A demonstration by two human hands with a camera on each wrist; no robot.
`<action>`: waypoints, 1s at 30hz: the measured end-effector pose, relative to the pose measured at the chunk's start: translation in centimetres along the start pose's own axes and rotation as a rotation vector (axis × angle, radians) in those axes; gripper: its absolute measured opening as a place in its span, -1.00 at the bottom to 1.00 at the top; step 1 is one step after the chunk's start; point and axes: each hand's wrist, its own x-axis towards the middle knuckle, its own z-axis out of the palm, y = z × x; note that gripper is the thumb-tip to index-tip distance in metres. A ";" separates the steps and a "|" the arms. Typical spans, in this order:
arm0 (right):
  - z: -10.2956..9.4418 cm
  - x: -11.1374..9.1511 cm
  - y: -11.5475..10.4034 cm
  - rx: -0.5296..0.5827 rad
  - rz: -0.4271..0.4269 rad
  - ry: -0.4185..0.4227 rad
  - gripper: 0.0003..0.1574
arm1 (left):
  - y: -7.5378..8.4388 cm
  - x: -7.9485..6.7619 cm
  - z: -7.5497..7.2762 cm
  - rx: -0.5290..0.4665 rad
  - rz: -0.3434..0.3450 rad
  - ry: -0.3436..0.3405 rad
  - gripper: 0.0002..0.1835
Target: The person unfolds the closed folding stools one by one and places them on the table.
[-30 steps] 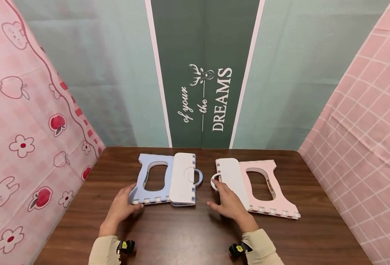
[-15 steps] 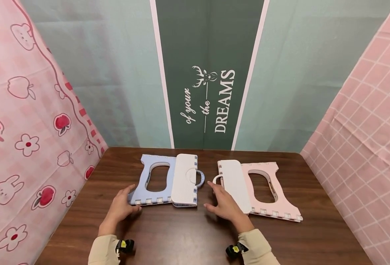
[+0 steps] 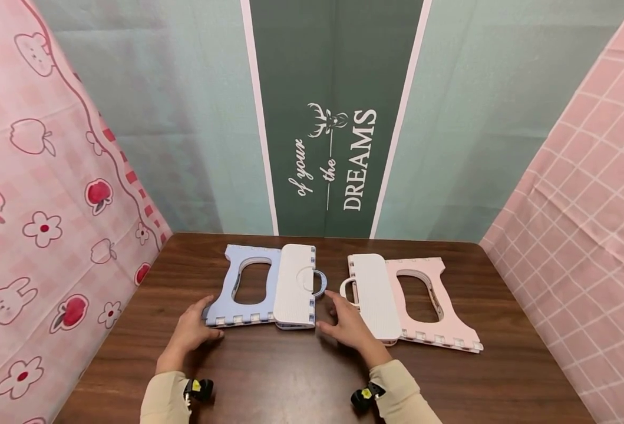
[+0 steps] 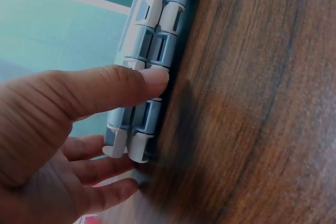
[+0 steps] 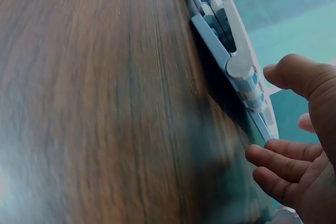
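Note:
A folded blue step stool (image 3: 294, 285) with a white top panel lies flat on the table in the head view, its loop handle (image 3: 320, 283) toward the right. My left hand (image 3: 190, 327) is at its near left corner, thumb and fingers spread around it; in the left wrist view the thumb (image 4: 152, 80) overlaps the hinged edge. My right hand (image 3: 351, 327) sits between the two stools, fingers loosely extended beside the blue stool's handle side. In the right wrist view its thumb (image 5: 289, 72) appears close to the white panel; contact is unclear. A folded pink step stool (image 3: 377, 297) lies to the right.
The brown wooden table (image 3: 269, 377) carries both stools. Behind its far edge hangs a green curtain (image 3: 205, 147) with printed lettering. Pink patterned cloth (image 3: 68, 259) borders the left, and pink checked cloth (image 3: 582, 206) the right.
My right hand has moved left, from the pink stool's handle to the blue stool's handle side. The left hand stays at the blue stool's corner. Both stools keep their places.

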 end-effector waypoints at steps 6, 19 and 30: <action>0.8 0.6 -0.2 0.104 0.060 0.015 -0.15 | 0.2 0.4 -0.3 0.011 0.015 0.019 -0.09; 1.7 1.6 -0.6 0.238 0.269 -0.037 -0.05 | 0.3 0.8 0.1 0.052 0.052 0.066 -0.27; 2.7 2.0 -0.8 0.284 0.311 -0.098 -0.06 | 1.0 0.8 0.1 0.116 0.023 0.022 -0.36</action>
